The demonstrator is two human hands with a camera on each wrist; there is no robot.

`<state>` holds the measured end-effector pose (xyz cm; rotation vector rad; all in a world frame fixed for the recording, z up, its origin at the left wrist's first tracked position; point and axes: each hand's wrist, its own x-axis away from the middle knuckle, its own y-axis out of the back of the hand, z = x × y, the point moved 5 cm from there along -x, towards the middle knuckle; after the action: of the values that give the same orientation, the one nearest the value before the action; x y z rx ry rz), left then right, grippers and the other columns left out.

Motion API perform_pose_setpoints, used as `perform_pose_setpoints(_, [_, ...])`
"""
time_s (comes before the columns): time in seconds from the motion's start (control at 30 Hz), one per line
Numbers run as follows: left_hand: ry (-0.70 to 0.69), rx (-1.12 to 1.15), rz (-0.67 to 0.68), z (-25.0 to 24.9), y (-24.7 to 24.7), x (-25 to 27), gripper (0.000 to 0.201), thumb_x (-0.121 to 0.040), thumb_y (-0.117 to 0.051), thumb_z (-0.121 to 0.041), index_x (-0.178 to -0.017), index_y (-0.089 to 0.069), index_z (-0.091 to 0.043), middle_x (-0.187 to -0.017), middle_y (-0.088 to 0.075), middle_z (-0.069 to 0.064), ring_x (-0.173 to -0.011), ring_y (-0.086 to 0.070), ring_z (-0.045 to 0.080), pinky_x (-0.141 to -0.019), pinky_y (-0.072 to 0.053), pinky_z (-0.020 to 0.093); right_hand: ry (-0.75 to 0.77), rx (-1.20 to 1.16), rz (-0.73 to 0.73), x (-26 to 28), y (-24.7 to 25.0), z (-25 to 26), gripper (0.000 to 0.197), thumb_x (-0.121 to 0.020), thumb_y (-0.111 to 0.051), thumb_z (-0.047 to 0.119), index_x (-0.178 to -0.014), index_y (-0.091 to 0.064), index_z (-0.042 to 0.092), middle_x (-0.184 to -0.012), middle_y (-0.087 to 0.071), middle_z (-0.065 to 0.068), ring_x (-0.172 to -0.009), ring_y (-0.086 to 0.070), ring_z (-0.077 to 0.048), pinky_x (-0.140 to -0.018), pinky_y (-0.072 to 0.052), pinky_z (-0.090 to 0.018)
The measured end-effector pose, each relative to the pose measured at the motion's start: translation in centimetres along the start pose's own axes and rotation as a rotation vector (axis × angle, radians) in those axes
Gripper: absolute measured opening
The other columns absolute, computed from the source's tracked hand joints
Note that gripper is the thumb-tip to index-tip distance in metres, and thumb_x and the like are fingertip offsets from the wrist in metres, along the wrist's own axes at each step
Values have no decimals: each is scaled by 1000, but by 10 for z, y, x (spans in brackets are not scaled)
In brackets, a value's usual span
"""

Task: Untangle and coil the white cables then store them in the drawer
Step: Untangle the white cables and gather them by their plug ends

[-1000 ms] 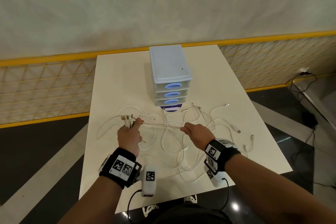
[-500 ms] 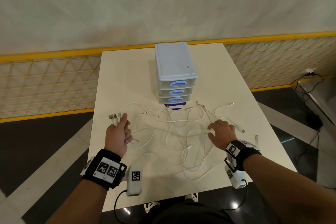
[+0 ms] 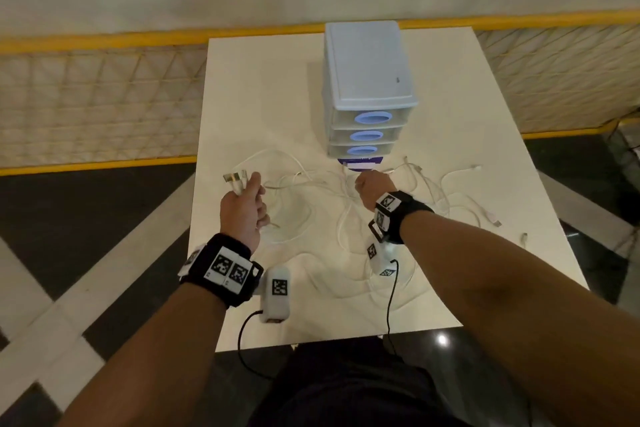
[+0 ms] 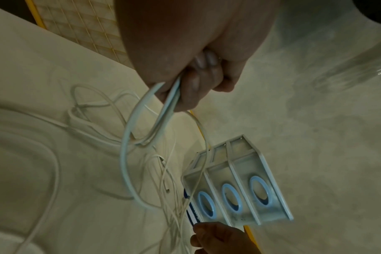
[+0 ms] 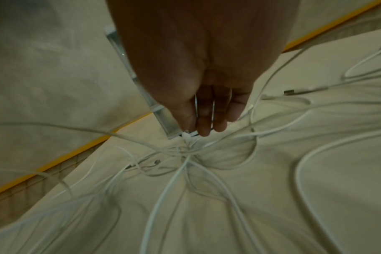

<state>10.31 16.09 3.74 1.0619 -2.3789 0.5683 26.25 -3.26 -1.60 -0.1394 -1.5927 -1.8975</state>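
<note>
The left hand (image 3: 244, 210), at the table's (image 3: 242, 80) left side, is raised with its fingers (image 4: 191, 86) curled round a bundle of cable ends; several plugs (image 3: 235, 178) stick up above the fist and the strands trail down from it into the heap. The cables (image 3: 311, 218) lie in a loose, crossing tangle across the near half of the table, and several strands meet in a knot (image 5: 186, 151) just in front of the drawer unit. The right hand (image 3: 372, 184) reaches down to that spot, fingers (image 5: 205, 120) extended and close together, their tips at a small white connector (image 5: 186, 135); whether they already pinch it cannot be told, since the tips are blurred. Risks, as judged: pulling the left bundle up or away while the strands still cross at the knot would tighten it instead of freeing a cable; a taut strand could drag the loose ends at the right edge (image 3: 495, 222) off the table, or tug at the light plastic unit; the plugs could also slip from the full fist. The drawer unit (image 3: 367, 80) stands at the table's far centre, three drawers (image 3: 372, 118) stacked, all shut; their translucent fronts show nothing clearly inside, and no cable is stored yet.
</note>
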Motion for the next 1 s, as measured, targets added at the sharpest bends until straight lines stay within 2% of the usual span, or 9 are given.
perform_pose_setpoints(0.1, [10,-8,-22,2,6,-4,35,-92,-57,-29,-62,-47,-16,-40,-29,-9,-33,-22,7,-36,-17,19,-32,101,16,-9,-12,2,25,-91,-44,6,-109,-61,2,-115,-63,-14,-105,-61,-30,-89,-47,-33])
perform_pose_setpoints(0.2, [2,13,-33,0,15,-6,35,-92,-58,-29,-61,-48,-18,-44,-30,-8,-34,-21,7,-37,-16,20,-132,0,-21,-13,-25,-1,21,-92,-46,15,-102,-62,5,-108,-66,-14,-100,-62,-33,-83,-48,-36])
perform_pose_setpoints(0.4, [-20,34,-40,-9,21,1,36,-92,-58,-27,-59,-48,-19,-49,-30,-5,-35,-21,7,-38,-14,20,-212,-109,-15,-8,-33,-4,27,-93,-44,23,-113,-52,6,-118,-59,-16,-109,-57,-36,-93,-44,-42])
perform_pose_setpoints(0.5, [-60,-4,13,-18,16,8,35,-94,-56,-28,-61,-48,-18,-46,-29,-6,-34,-21,6,-36,-15,19,-209,-207,-84,2,-23,-8,29,-93,-41,25,-111,-46,3,-115,-59,-18,-106,-56,-37,-90,-42,-43])
perform_pose_setpoints(0.63, [-184,-68,154,-32,4,28,36,-96,-52,-26,-62,-46,-15,-42,-26,-9,-36,-19,7,-42,-13,25,-90,-364,-135,34,1,-19,22,-95,-39,23,-100,-51,4,-95,-64,-20,-89,-59,-37,-78,-44,-39])
perform_pose_setpoints(0.77, [-190,-46,246,-21,-14,41,39,-97,-48,-28,-60,-45,-15,-43,-25,-10,-38,-19,7,-43,-14,22,126,-630,-181,86,26,-10,18,-99,-37,23,-92,-47,10,-61,-51,-1,-56,-47,-18,-61,-37,-30])
perform_pose_setpoints(0.8, [-178,-44,256,-14,-21,42,40,-97,-48,-29,-60,-45,-15,-44,-26,-10,-38,-20,7,-41,-16,20,185,-648,-188,100,30,-4,16,-99,-37,25,-93,-45,13,-60,-46,1,-54,-43,-16,-58,-36,-29])
perform_pose_setpoints(0.93, [-143,-28,289,7,-49,54,37,-87,-59,-38,-60,-49,-16,-43,-27,-10,-38,-23,8,-40,-22,21,368,-670,-173,141,31,23,15,-99,-35,31,-96,-43,19,-65,-44,-5,-61,-44,-23,-63,-42,-41])
perform_pose_setpoints(1.0, [-175,-41,327,11,-59,61,31,-81,-68,-37,-56,-58,-23,-42,-28,-10,-38,-24,9,-41,-24,22,435,-681,-192,152,29,35,13,-98,-36,30,-98,-43,20,-63,-44,0,-58,-44,-22,-61,-41,-38])
